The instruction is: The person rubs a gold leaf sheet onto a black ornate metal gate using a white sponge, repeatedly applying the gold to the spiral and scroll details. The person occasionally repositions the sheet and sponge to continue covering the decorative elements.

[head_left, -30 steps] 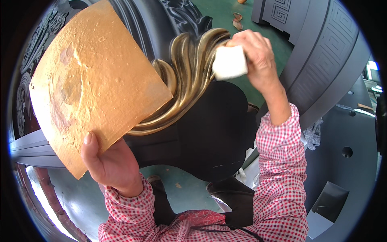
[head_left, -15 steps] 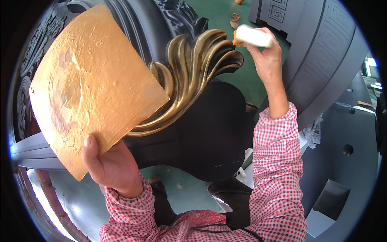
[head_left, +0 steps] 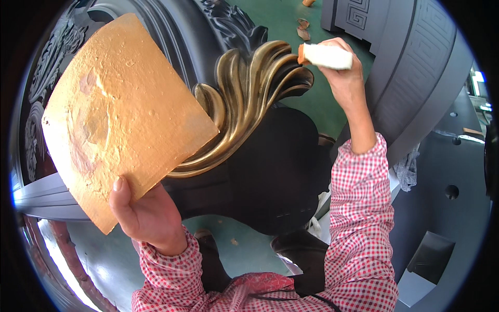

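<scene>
Gold coats the curved board (head_left: 135, 104) that the left hand (head_left: 150, 213) holds by its near corner, thumb pressed on the upper face and the other fingers mostly hidden behind. The right hand (head_left: 345, 75) has its fingers closed around a white block (head_left: 330, 56), perhaps a sponge, with an orange end, just beside the outer tip of the gold-and-black leaf moulding (head_left: 236, 93); whether it touches, I cannot tell. The board's right corner overlaps the moulding in view, above a black panel (head_left: 270, 166). With only one corner gripped, the board could tip and knock or smear the carving. Should the block carry wet colour, too hard a press might flood the grooves.
</scene>
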`<state>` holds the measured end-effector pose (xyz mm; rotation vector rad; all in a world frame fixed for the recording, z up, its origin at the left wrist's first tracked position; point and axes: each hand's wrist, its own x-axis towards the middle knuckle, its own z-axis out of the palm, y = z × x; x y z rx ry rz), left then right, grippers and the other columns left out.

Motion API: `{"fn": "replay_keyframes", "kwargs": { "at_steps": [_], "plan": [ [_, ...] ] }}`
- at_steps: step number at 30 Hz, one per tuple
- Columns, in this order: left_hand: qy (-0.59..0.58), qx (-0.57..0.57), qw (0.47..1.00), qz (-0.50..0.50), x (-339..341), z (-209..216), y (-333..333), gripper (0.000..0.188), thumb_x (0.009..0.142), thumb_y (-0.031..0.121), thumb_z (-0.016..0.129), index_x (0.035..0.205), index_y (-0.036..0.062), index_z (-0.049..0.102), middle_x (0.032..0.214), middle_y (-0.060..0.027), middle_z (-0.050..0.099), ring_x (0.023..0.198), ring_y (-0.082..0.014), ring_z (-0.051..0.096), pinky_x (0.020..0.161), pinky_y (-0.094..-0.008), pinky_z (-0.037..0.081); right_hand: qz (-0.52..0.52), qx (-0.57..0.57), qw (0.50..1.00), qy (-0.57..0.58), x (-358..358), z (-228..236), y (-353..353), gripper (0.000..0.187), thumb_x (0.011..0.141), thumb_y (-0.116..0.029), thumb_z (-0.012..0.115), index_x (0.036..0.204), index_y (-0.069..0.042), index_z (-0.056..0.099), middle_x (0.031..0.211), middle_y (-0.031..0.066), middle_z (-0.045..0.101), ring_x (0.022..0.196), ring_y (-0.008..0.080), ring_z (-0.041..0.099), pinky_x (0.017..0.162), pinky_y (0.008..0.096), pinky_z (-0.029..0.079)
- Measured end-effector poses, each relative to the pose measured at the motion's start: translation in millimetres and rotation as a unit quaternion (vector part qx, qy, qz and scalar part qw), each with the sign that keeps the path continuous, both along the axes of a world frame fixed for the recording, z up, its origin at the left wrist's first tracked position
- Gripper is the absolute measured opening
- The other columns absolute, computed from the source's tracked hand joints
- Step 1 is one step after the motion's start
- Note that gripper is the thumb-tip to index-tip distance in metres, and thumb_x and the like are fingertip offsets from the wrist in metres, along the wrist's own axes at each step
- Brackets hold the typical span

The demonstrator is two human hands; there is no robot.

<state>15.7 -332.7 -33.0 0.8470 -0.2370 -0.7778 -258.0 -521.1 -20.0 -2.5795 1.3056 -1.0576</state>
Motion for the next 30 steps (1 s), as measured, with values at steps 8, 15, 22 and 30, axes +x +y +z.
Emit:
{"fn": "replay_keyframes", "kwargs": {
  "at_steps": [8,15,22,30],
  "plan": [
    [-0.002,0.000,1.000,0.001,-1,0,-1,0.050,0.083,0.017,0.051,0.128,-0.0026,0.040,0.124,-0.0126,0.051,0.115,-0.0230,0.048,0.097,-0.0411,0.038,0.022,-0.084,0.980,0.180,2,5,-8,0.020,0.067,-0.002,0.067,0.083,-0.012,0.060,0.080,-0.0006,0.057,0.082,0.0200,0.055,0.076,0.0320,0.039],
    [0.001,-0.007,1.000,-0.013,-1,0,2,0.049,0.084,0.017,0.051,0.128,-0.0026,0.041,0.124,-0.0132,0.051,0.115,-0.0237,0.048,0.097,-0.0410,0.038,0.059,-0.051,0.993,0.088,21,8,7,0.021,0.064,0.000,0.068,0.082,-0.010,0.062,0.084,-0.0002,0.060,0.084,0.0200,0.057,0.074,0.0323,0.041],
    [-0.004,-0.013,1.000,-0.010,-1,0,0,0.048,0.084,0.016,0.050,0.128,-0.0019,0.040,0.124,-0.0118,0.051,0.115,-0.0225,0.049,0.097,-0.0407,0.038,-0.015,-0.090,0.976,0.198,-3,8,-12,0.019,0.068,-0.005,0.067,0.085,-0.011,0.064,0.082,-0.0010,0.059,0.083,0.0193,0.055,0.075,0.0329,0.039],
    [0.000,-0.014,1.000,-0.021,0,0,1,0.048,0.085,0.016,0.050,0.128,-0.0019,0.040,0.125,-0.0120,0.050,0.115,-0.0226,0.049,0.096,-0.0401,0.039,-0.108,0.001,0.994,0.034,20,3,12,0.030,0.074,-0.029,0.069,0.082,-0.001,0.063,0.077,0.0114,0.062,0.077,0.0278,0.059,0.069,0.0389,0.043]
  ]
}}
